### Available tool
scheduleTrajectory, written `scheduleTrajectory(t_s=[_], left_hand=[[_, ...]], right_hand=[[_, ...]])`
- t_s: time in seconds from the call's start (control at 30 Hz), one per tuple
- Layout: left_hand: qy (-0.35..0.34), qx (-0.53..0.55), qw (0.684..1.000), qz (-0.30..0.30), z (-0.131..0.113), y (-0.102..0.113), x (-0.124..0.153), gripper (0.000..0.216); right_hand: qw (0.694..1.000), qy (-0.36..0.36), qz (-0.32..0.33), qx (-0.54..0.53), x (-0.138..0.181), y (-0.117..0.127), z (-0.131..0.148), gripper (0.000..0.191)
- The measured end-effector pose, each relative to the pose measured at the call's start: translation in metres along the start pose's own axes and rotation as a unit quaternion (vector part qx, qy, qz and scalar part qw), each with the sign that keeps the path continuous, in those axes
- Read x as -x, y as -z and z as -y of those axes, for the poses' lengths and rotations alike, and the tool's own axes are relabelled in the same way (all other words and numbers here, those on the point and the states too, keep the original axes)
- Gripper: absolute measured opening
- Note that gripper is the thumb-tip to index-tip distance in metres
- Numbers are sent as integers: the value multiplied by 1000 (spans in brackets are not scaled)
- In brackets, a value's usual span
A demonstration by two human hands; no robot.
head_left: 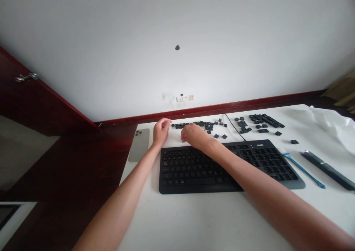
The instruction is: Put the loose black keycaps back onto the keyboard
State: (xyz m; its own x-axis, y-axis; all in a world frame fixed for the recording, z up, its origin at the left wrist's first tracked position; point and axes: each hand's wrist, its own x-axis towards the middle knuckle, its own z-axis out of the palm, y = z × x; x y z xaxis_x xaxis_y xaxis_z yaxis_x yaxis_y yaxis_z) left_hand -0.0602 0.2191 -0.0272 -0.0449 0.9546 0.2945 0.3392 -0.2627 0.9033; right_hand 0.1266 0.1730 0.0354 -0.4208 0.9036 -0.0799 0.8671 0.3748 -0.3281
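White desk (pixel 177 221), pale wall (pixel 116 40) behind. Black keyboard (pixel 188 169) sits mid-desk, loose keycaps (pixel 263 131) scattered toward the far edge. Left hand (pixel 161 131) is near the far-left corner, right hand (pixel 193 135) curled just past the keyboard; can't tell from here if either's holding anything.

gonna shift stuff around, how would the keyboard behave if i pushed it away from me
The keyboard would likely slide as one stiff piece, its body being a broad, flat slab. It seems unlikely to tip, lying low on the table. It might shove along the loose keycaps lying beyond its far edge.
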Motion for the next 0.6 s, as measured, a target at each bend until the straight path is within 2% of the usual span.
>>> scheduleTrajectory(t_s=[0.33, 0.6], left_hand=[[-10, 13, 1000, 2, -2, -2, 0, 19], [-16, 11, 1000, 2, 0, 0, 0, 18]], right_hand=[[996, 2, -37, -80, -2, 2, -10, 22], [997, -8, -34, -74, -3, 3, -12, 20]])
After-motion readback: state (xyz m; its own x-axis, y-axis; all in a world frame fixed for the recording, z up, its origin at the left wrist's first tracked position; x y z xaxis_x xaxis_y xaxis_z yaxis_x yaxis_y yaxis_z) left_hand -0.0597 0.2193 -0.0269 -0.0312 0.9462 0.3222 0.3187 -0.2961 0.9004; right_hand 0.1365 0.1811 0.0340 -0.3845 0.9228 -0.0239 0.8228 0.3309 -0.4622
